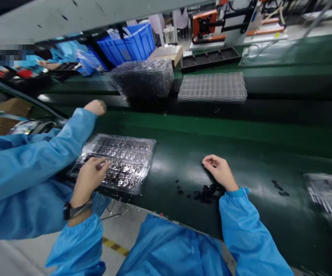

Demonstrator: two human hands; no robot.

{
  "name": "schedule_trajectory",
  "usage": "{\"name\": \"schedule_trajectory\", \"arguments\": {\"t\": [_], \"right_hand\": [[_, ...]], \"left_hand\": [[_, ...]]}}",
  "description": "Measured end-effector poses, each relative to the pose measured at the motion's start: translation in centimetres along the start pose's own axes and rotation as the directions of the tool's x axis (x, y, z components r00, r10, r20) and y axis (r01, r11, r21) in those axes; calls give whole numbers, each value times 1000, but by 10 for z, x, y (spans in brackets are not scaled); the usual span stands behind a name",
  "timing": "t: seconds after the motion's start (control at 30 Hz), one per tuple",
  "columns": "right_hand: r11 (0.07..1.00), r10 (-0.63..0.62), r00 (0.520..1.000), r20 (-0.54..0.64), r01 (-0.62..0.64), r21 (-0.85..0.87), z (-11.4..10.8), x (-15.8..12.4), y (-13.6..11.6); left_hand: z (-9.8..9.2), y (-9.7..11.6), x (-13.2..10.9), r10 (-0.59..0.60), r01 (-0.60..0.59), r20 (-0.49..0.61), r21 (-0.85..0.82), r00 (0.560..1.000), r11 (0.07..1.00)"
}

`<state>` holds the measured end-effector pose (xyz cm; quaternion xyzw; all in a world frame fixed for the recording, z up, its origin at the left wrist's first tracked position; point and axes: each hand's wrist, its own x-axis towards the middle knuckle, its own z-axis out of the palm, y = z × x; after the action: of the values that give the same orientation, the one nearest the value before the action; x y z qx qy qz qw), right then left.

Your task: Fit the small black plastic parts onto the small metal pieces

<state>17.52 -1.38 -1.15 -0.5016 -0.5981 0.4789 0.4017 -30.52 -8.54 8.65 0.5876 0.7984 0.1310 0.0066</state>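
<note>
My left hand (90, 176), with a dark watch on its wrist, is over the near left part of a clear plastic tray (152, 147) filled with rows of small metallic parts. Its thumb and fingers are drawn together, and anything between them is too small to make out. Over the green work surface, my right hand (221, 171) is closed in a pinch. Whatever its fingertips hold cannot be made out. Just below that hand lies a loose pile of small black pieces (206, 194), with a few scattered to its left.
At left, a co-worker's blue sleeve (45, 153) and hand (97, 107) reach past the tray. Another filled tray (331, 191) sits at right, near a few black pieces (279, 186). Behind are stacked clear trays (145, 78), an unfilled clear tray (213, 87) and a blue crate (125, 48).
</note>
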Motion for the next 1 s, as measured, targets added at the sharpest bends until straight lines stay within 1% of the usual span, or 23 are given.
{"name": "schedule_trajectory", "arguments": {"t": [0.1,0.17,0.2,0.27,0.33,0.37,0.4,0.5,0.57,0.63,0.7,0.8,0.9,1.0], "right_hand": [[970,-77,991,111,100,-220,5,-5,-9],[922,-122,971,207,188,-339,13,-10,-15],[894,-140,955,260,235,-381,19,-13,-19],[849,-161,921,355,313,-426,33,-19,-25],[818,-168,893,417,362,-447,49,-23,-30],[802,-168,886,431,377,-463,57,-25,-31],[784,-165,880,446,392,-482,65,-26,-31],[723,-148,869,472,421,-548,81,-28,-30],[701,-142,870,473,426,-572,86,-27,-27],[699,-144,875,463,421,-578,87,-27,-25],[706,-144,881,451,411,-577,86,-27,-24],[722,-129,894,429,381,-578,84,-28,-23],[743,-120,907,403,351,-569,83,-29,-23],[762,-130,913,387,342,-551,84,-30,-24]], "left_hand": [[-12,53,-17,151,-155,-34,-177,988,972],[-11,96,-25,259,-258,-38,-314,965,914],[-7,118,-26,315,-303,-32,-379,949,874],[7,160,-23,423,-353,41,-483,905,801],[26,195,-12,499,-374,99,-542,861,752],[37,210,-4,517,-380,104,-558,850,738],[48,224,6,525,-385,98,-568,846,727],[84,259,37,514,-382,68,-586,855,714],[105,279,61,498,-354,95,-592,862,725],[122,297,85,467,-296,152,-597,871,745],[134,312,109,430,-241,193,-599,882,763],[146,335,139,386,-208,202,-580,900,788],[156,359,160,328,-167,223,-532,918,830],[168,382,174,250,-114,230,-478,941,871]]}}
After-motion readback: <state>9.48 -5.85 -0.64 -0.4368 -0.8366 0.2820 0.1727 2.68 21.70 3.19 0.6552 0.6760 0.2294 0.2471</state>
